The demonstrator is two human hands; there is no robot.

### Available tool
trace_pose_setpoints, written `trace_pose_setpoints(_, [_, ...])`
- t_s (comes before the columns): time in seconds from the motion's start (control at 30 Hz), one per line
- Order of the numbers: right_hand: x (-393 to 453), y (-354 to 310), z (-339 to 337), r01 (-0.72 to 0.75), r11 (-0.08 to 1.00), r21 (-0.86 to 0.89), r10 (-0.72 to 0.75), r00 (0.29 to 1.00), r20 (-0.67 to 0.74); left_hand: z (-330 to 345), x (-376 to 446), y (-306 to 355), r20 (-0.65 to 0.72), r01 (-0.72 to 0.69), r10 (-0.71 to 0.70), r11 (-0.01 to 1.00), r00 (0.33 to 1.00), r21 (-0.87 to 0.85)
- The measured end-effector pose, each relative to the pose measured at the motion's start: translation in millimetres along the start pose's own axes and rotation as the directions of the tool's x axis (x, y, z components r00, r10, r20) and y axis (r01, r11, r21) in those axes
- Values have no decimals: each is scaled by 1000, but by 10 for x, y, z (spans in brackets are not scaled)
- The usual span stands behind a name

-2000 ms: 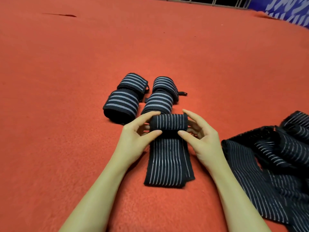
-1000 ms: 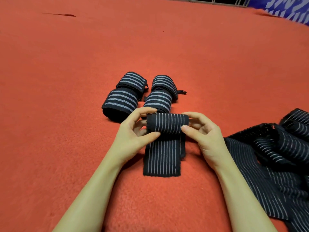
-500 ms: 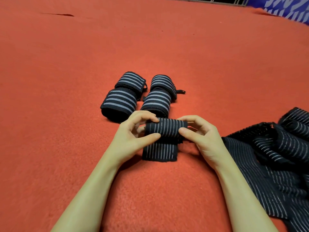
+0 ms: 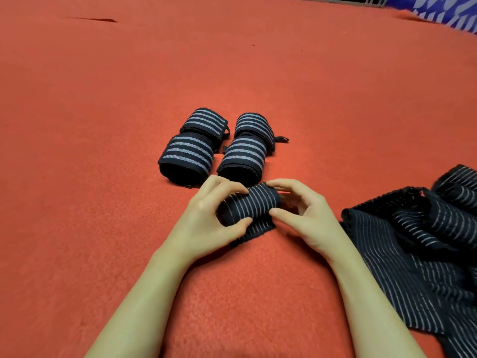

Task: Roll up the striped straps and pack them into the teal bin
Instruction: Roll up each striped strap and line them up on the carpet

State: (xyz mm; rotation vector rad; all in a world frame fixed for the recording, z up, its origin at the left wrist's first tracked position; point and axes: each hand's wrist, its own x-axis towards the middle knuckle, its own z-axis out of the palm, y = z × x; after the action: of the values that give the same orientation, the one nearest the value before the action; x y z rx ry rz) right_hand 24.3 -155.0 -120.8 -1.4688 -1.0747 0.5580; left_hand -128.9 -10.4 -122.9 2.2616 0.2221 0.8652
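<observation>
A dark strap with thin white stripes [image 4: 249, 206] is almost wholly rolled, with a short flat tail lying on the red mat under it. My left hand [image 4: 206, 223] grips the roll's left end, thumb in front and fingers curled over the top. My right hand [image 4: 302, 210] pinches the right end between thumb and fingers. Several finished rolls [image 4: 188, 156] sit in two rows just beyond my hands. No teal bin is in view.
A heap of unrolled striped straps [image 4: 423, 244] lies on the red mat [image 4: 103, 125] to the right, close to my right forearm. A blue patterned edge [image 4: 444, 11] shows at the far top right.
The flat tail has shrunk from a long strip to a short flap as both hands rolled the strap toward me. The roll is thicker and now tilted slightly.
</observation>
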Motion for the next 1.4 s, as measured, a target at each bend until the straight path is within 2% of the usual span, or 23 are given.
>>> trace_pose_setpoints(0.1, [35, 56, 110, 29, 992, -124, -34, 998, -43, 34, -67, -30, -23, -50, 55, 982, 998, 180])
trace_pose_setpoints(0.2, [18, 148, 241, 48, 944, -327, -64, 997, -39, 90, -129, -36, -71, -13, 37, 952, 997, 305])
trace_pose_setpoints(0.33, [-106, 165, 257, -21, 768, -641, -41, 996, -82, 220, -233, 38, -65, 60, -39, 928, 997, 368])
trace_pose_setpoints(0.47, [-156, 87, 326, -44, 583, -811, -32, 997, -77, 168, -389, 41, 15, 136, -168, 845, 986, 518])
trace_pose_setpoints(0.53, [-154, 51, 402, -58, 550, -833, -10, 997, -76, 105, -391, 45, 25, 162, -195, 872, 980, 462])
trace_pose_setpoints(0.63, [-199, 14, 535, -97, 598, -796, 30, 995, -98, 51, -397, 88, 21, 174, -194, 918, 981, 355])
trace_pose_setpoints(0.7, [-236, -15, 623, -82, 609, -789, 37, 996, -76, 3, -452, 111, 4, 159, -172, 914, 985, 375])
trace_pose_setpoints(0.9, [-89, -199, 951, 21, 610, -792, 10, 999, 34, -321, -613, 28, -121, 150, -100, 828, 988, 541])
trace_pose_setpoints(1.07, [59, -185, 1261, 49, 594, -803, 49, 994, 96, -524, -710, -103, -134, 222, -181, 679, 974, 700])
trace_pose_setpoints(1.13, [78, -154, 1348, 52, 582, -812, 47, 994, 97, -570, -747, -144, -120, 229, -209, 649, 970, 726])
trace_pose_setpoints(1.27, [103, -151, 1427, 63, 581, -812, 54, 992, 116, -642, -790, -139, -112, 238, -227, 664, 967, 709])
trace_pose_setpoints(1.4, [-75, -97, 1300, 50, 615, -787, 36, 995, 91, -610, -816, 2, -150, 246, -195, 744, 969, 621])
